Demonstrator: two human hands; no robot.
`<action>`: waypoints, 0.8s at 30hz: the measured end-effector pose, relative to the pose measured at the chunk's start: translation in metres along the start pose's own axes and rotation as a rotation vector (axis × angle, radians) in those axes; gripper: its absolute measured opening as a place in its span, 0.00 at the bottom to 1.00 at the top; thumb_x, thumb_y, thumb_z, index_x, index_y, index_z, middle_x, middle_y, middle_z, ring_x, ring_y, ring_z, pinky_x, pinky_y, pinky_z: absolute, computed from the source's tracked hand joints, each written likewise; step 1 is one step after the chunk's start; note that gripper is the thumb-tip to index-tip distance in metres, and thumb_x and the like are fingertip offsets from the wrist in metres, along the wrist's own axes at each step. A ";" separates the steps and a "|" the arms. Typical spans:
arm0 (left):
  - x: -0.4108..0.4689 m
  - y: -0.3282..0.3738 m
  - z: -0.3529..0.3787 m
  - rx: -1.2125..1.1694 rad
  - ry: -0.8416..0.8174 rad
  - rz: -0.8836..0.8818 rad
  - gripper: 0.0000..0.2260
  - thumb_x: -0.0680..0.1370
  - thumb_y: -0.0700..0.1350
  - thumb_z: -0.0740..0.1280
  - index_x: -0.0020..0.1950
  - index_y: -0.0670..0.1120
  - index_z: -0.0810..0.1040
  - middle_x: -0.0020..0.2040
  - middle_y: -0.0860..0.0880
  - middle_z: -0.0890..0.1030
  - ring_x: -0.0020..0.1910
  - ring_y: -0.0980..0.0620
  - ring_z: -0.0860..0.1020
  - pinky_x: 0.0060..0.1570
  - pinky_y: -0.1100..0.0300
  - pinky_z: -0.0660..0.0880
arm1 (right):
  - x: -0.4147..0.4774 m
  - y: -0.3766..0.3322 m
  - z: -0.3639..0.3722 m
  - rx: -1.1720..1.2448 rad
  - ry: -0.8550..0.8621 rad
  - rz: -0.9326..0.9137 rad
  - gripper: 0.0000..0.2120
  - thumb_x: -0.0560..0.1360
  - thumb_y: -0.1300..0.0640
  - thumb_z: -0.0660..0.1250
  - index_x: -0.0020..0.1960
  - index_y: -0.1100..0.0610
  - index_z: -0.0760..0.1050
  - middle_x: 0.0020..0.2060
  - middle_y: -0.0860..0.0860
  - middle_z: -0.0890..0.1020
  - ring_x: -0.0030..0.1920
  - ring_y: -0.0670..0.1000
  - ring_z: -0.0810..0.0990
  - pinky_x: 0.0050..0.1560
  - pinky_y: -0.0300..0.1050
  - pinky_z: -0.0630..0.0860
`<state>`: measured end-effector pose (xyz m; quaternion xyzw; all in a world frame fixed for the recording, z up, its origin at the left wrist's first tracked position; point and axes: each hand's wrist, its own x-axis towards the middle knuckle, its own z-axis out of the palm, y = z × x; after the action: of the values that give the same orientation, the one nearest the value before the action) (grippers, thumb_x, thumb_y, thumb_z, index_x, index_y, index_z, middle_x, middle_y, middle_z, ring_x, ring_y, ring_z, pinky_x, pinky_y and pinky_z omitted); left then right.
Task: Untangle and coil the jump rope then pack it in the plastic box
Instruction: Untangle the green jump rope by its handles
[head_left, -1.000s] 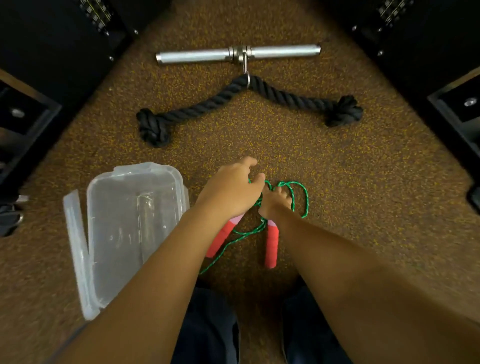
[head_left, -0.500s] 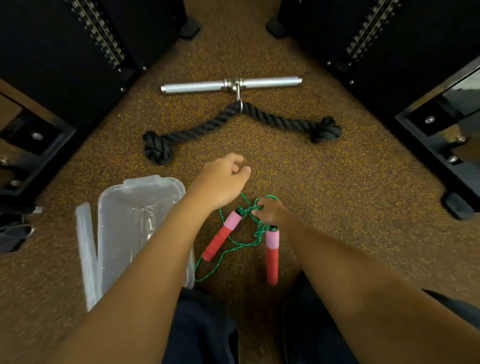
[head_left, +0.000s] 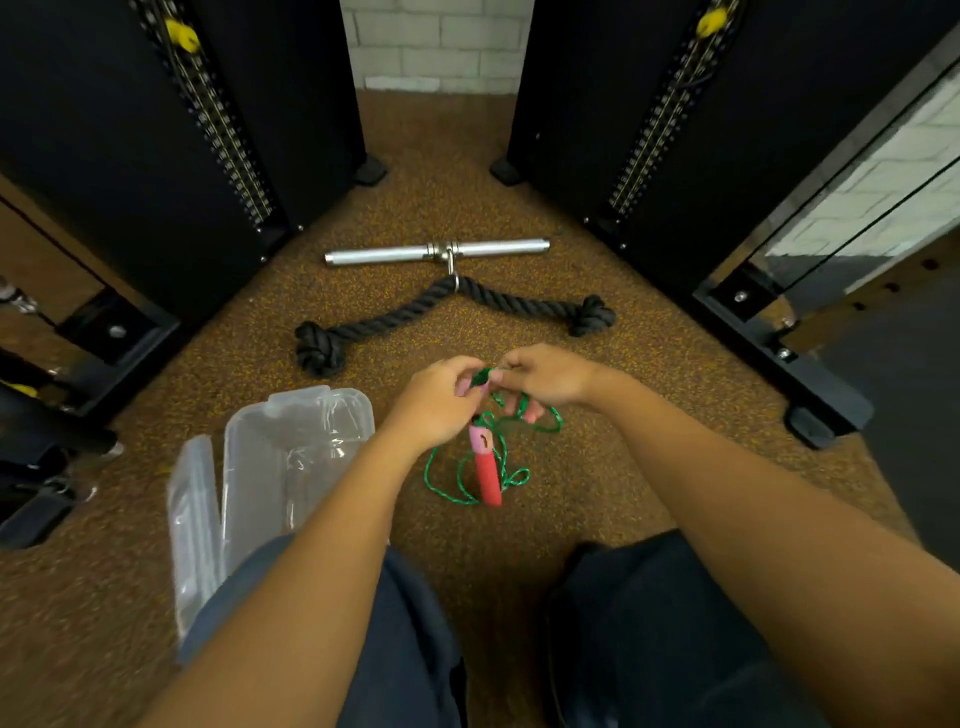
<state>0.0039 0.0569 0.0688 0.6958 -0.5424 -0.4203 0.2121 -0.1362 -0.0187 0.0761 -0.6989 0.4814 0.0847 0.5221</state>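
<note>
Nearest are the person's dark trouser legs (head_left: 395, 649) on the speckled brown floor (head_left: 623, 467). To the near left lies the clear plastic box (head_left: 291, 457), open and empty, its lid (head_left: 192, 514) touching its left side. Right of the box, the green jump rope (head_left: 467, 467) hangs in tangled loops with one red and pink handle (head_left: 485, 467) dangling upright. Above it, the left hand (head_left: 436, 405) and right hand (head_left: 545, 376) meet, each grip pinched on the same knot of cord; more cord loops around the right fingers (head_left: 527, 410). Farther off lie a black rope attachment (head_left: 415, 317) and a steel bar (head_left: 436, 252), between black machine columns (head_left: 182, 130).
</note>
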 end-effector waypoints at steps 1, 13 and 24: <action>-0.004 0.001 0.002 0.007 0.012 0.031 0.19 0.76 0.41 0.65 0.67 0.46 0.71 0.63 0.44 0.75 0.59 0.47 0.76 0.59 0.55 0.72 | -0.009 -0.007 -0.003 -0.018 0.016 -0.012 0.08 0.80 0.53 0.57 0.47 0.55 0.72 0.34 0.50 0.80 0.23 0.43 0.76 0.27 0.35 0.73; -0.007 0.033 -0.007 -0.095 0.134 0.145 0.01 0.77 0.45 0.65 0.46 0.49 0.75 0.36 0.53 0.80 0.37 0.56 0.77 0.38 0.64 0.70 | -0.047 -0.026 -0.040 -0.089 0.149 -0.217 0.09 0.78 0.55 0.62 0.52 0.59 0.77 0.33 0.46 0.77 0.29 0.39 0.73 0.33 0.31 0.67; -0.032 0.025 -0.034 -0.255 0.172 0.049 0.06 0.78 0.47 0.63 0.43 0.48 0.77 0.32 0.51 0.71 0.30 0.56 0.70 0.39 0.58 0.70 | -0.044 -0.034 -0.041 -0.094 0.197 -0.252 0.06 0.73 0.53 0.69 0.48 0.55 0.77 0.33 0.47 0.72 0.35 0.46 0.72 0.41 0.42 0.72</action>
<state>0.0159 0.0736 0.1178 0.6832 -0.4812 -0.4192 0.3547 -0.1489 -0.0263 0.1435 -0.7823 0.4343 -0.0280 0.4457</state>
